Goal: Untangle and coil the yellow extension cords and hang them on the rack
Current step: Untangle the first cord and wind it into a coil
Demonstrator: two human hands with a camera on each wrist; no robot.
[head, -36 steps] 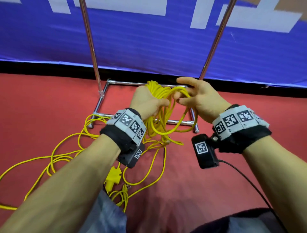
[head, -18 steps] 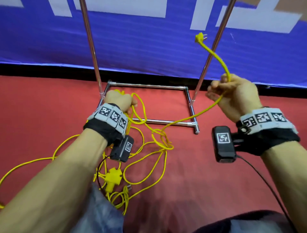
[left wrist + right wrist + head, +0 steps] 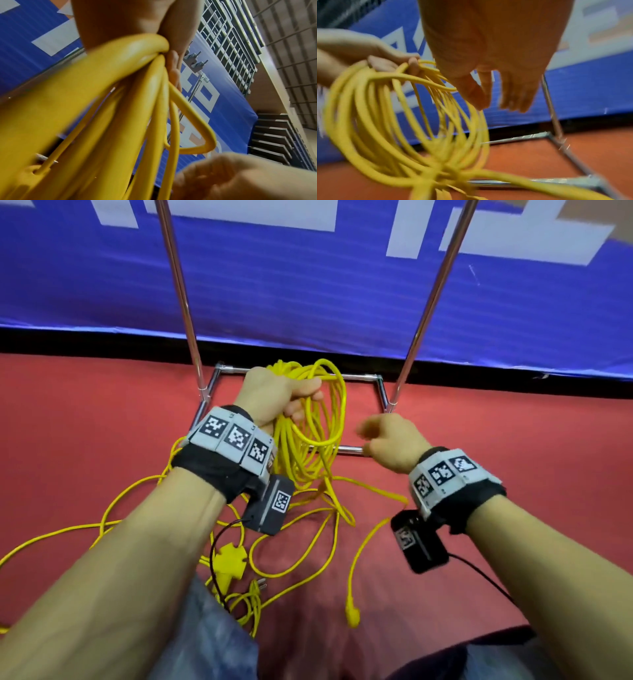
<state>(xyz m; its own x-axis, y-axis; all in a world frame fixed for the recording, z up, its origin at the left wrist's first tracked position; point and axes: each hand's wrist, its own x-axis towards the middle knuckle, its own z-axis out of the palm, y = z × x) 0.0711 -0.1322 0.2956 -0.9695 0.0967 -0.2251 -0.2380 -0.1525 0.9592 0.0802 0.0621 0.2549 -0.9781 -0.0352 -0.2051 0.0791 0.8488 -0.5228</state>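
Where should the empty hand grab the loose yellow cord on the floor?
Probably the cord just above its plug, coming from above. That end lies free on the red floor, clear of other strands. The right hand holds nothing; the left hand holds the coil.

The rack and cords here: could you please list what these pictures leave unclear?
- Rack top: cut off by the head view's upper edge.
- Right hand fingers: motion-blurred in all views.
- Coil: loop count lost to overlap and blur.
- Floor cords: run under the forearms.
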